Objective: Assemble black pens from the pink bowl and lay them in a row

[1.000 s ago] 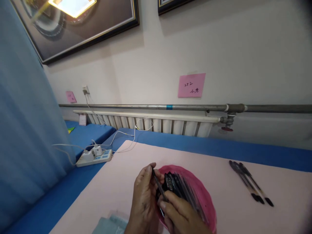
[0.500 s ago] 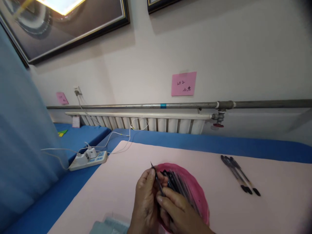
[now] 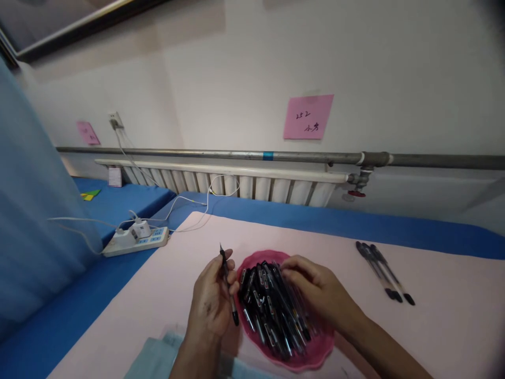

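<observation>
My left hand (image 3: 211, 297) is closed round a pen (image 3: 234, 308), held nearly upright with its bare tip up and its dark end down. To its right stands a pink scalloped basket (image 3: 313, 360) heaped with black capped pens (image 3: 262, 295) and clear-barrelled pieces along its right side. My right hand (image 3: 317, 289) is over the basket's right rim. Its fingers are curled together down at the pens. What they pinch, if anything, is hidden.
Three pens (image 3: 381, 268) lie together on the pink sheet (image 3: 189, 263) at right. Pale blue cloth or wrapping (image 3: 153, 355) lies at the front left. A power strip (image 3: 136, 243) with white cables is on the blue surface at left. A radiator (image 3: 236, 184) and pipe run along the wall.
My hands have parted. The left moved left with the pen; the right let go of it and moved to the basket's right side. The view has tilted down, showing more pens.
</observation>
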### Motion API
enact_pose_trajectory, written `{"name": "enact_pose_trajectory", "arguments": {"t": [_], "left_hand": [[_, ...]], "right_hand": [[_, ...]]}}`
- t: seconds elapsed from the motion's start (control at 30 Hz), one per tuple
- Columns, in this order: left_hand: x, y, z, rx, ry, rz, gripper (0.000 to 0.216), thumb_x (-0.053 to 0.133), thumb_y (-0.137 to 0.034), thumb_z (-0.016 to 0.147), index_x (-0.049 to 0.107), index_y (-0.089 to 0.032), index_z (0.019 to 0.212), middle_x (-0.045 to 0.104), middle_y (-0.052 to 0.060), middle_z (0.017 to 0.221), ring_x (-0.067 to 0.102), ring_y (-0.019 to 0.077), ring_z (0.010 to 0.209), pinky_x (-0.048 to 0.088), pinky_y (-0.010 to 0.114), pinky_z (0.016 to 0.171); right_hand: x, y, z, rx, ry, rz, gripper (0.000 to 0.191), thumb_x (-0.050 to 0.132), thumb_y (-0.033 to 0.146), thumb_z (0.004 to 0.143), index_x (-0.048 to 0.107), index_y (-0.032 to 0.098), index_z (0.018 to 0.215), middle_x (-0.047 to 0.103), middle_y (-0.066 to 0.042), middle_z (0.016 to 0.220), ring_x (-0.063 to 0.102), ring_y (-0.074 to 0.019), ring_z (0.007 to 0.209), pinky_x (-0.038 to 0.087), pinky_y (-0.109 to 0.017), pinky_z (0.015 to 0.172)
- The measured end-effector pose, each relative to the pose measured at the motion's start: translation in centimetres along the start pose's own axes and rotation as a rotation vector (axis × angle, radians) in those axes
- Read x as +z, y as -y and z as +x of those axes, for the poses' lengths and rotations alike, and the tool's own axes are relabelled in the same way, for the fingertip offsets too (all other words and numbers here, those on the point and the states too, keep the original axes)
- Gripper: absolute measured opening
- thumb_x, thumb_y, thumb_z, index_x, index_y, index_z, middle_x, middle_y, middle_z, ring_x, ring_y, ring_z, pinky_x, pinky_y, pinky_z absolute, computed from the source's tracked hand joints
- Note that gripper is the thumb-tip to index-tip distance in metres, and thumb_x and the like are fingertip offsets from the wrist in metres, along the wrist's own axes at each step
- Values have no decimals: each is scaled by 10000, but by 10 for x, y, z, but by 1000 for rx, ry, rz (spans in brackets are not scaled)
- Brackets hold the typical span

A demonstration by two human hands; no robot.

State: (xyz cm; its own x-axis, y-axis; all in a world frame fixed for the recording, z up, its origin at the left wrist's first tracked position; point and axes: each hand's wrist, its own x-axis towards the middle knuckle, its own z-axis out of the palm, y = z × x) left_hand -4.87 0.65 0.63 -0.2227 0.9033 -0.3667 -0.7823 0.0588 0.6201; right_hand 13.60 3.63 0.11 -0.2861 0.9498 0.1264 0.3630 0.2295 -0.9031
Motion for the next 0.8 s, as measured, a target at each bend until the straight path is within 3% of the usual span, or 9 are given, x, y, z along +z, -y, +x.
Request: {"name": "enact_pose_trajectory", "arguments": {"t": [0.07, 0.17, 0.33, 0.63, 0.8], "left_hand": [[1, 0, -1, -9, -10, 1, 127, 485, -154, 831, 580, -90, 887, 503, 0, 634, 403, 37, 435, 298, 142, 360], [2, 1, -1, -18, 4, 9, 122, 490, -158, 827, 582, -87, 864, 504, 1, 621, 400, 36, 427, 284, 141, 353], [-1, 6, 1, -67, 50, 18, 119, 541, -181, 795, 598, -90, 846, 521, 5, 615, 410, 41, 429, 283, 146, 355], [-6, 13, 4, -53, 100, 32, 180, 632, -218, 725, 610, -90, 849, 529, -1, 613, 415, 45, 443, 282, 153, 362], [-5, 12, 3, -50, 99, 75, 164, 606, -221, 743, 604, -94, 847, 531, -3, 617, 419, 43, 446, 283, 152, 372]], "right_hand": [[8, 1, -4, -134, 121, -119, 156, 488, 205, 800, 638, 231, 767, 638, 4, 771, 573, -174, 748, 432, -296, 695], [22, 0, -9, -305, 198, -432, 202, 470, 132, 810, 653, 215, 789, 634, -38, 814, 553, -194, 781, 413, -340, 730], [35, -5, -12, -349, 230, -777, 170, 502, 126, 804, 655, 196, 777, 630, -64, 831, 533, -218, 765, 372, -388, 740], [46, -4, -11, -364, 199, -932, 112, 557, 162, 757, 655, 196, 715, 634, -79, 812, 527, -241, 769, 342, -430, 769], [46, -1, -11, -344, 173, -790, 165, 502, 125, 783, 626, 193, 699, 634, -67, 798, 533, -227, 765, 354, -430, 781]]}}
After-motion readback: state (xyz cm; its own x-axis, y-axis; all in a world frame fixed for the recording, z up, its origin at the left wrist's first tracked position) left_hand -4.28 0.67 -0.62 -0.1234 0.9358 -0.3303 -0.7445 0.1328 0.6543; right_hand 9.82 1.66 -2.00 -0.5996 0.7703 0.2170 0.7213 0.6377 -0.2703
